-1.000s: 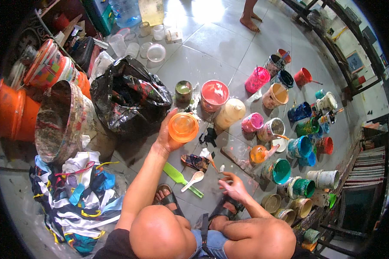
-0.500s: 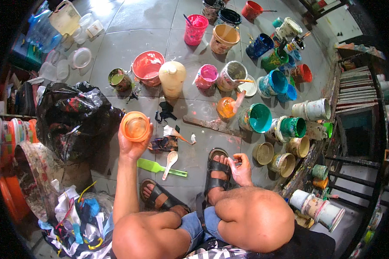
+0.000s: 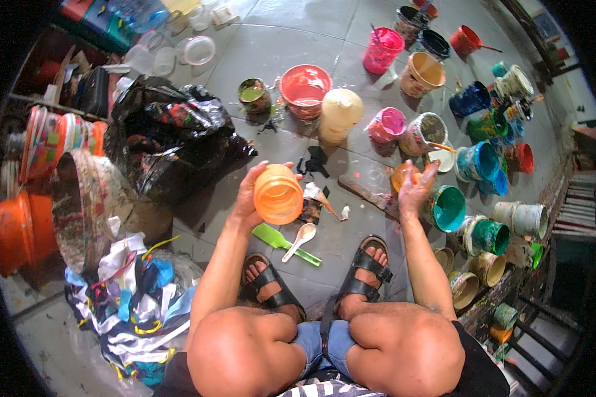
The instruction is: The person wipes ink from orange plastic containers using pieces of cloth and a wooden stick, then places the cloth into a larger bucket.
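My left hand is wrapped round the side of an orange plastic jar, holding it tilted above the floor with its round mouth facing me. My right hand is stretched out to the right, fingers apart, at a small orange container that it partly covers; no firm hold shows. Below the jar, a white spoon lies across a light green flat scraper on the floor. Torn scraps and a flat wooden strip lie between my hands.
Open paint buckets crowd the right, including a teal one beside my right forearm. Ahead stand a cream jug and a red-rimmed tub. On the left are a black plastic bag, a crusted bucket and a heap of ribbons.
My right hand has gone from beside my right foot out to the small orange container. My left hand has tilted the jar, its mouth now toward me. The view has shifted left.
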`<state>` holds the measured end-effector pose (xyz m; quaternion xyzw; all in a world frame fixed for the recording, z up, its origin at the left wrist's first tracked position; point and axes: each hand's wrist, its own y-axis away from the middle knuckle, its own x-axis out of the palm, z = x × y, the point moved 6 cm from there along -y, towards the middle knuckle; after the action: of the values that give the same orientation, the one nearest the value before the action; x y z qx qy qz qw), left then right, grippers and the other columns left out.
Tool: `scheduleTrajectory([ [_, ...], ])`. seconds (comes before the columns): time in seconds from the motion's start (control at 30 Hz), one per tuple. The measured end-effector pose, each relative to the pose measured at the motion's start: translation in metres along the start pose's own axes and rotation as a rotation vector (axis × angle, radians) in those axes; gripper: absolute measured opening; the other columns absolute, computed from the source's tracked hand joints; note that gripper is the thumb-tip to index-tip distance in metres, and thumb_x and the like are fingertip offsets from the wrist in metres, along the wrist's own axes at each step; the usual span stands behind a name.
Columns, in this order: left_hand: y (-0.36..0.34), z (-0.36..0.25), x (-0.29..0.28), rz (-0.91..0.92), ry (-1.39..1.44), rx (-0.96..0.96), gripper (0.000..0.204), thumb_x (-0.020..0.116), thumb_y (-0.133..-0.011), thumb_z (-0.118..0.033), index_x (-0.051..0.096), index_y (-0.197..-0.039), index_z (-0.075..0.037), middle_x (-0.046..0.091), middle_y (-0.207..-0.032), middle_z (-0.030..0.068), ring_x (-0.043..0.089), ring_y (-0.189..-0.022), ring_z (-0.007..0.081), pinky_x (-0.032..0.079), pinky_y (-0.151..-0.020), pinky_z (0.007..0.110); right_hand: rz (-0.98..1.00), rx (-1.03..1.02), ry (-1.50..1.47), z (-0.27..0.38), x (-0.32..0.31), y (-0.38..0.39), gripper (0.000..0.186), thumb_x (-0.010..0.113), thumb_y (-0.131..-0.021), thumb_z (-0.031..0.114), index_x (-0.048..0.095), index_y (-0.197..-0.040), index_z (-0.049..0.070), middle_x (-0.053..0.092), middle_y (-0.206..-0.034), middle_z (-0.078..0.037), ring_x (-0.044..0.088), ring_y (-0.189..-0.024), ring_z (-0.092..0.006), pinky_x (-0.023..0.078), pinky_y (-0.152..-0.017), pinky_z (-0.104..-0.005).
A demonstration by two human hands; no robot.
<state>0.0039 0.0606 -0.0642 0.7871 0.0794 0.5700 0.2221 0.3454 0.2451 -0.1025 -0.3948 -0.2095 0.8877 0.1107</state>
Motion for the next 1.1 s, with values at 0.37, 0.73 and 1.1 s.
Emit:
scheduleTrajectory([
  [0.37,0.014,-0.007,-0.044,-0.081,0.072,0.058,0.063,0.051,-0.101,-0.054,0.057,-0.132,0.0,0.067,-0.123,0.0239,0.068,-0.108,0.0386,0.057,-0.095,0.049,0.176,-0.057,-0.409,0.067,-0.037,0.014,0.057,0.048,-0.108,0.039,0.047,-0.143,-0.006,0.058,-0.14,-0.024,0.06,-0.125,-0.0342,0.044,-0.108,-0.0425],
  [0.73,-0.02,-0.002,-0.044,-0.063,-0.005,0.272,0.061,0.054,-0.099,-0.057,0.056,-0.131,-0.005,0.067,-0.121,0.0175,0.068,-0.111,0.0301,0.056,-0.099,0.047,1.153,-0.151,-0.637,0.24,-0.02,0.087,0.029,0.058,-0.103,0.016,0.065,-0.124,-0.002,0.07,-0.109,-0.022,0.071,-0.091,-0.0362,0.055,-0.078,-0.0407],
  [1.1,-0.018,0.009,-0.056,-0.104,-0.052,0.309,0.064,0.056,-0.096,-0.059,0.057,-0.131,-0.005,0.067,-0.123,0.0162,0.067,-0.11,0.0292,0.055,-0.1,0.046,1.155,-0.249,-0.374,0.26,-0.003,0.094,0.029,0.062,-0.1,0.031,0.07,-0.112,0.006,0.068,-0.081,-0.021,0.066,-0.076,-0.0441,0.051,-0.067,-0.0503],
])
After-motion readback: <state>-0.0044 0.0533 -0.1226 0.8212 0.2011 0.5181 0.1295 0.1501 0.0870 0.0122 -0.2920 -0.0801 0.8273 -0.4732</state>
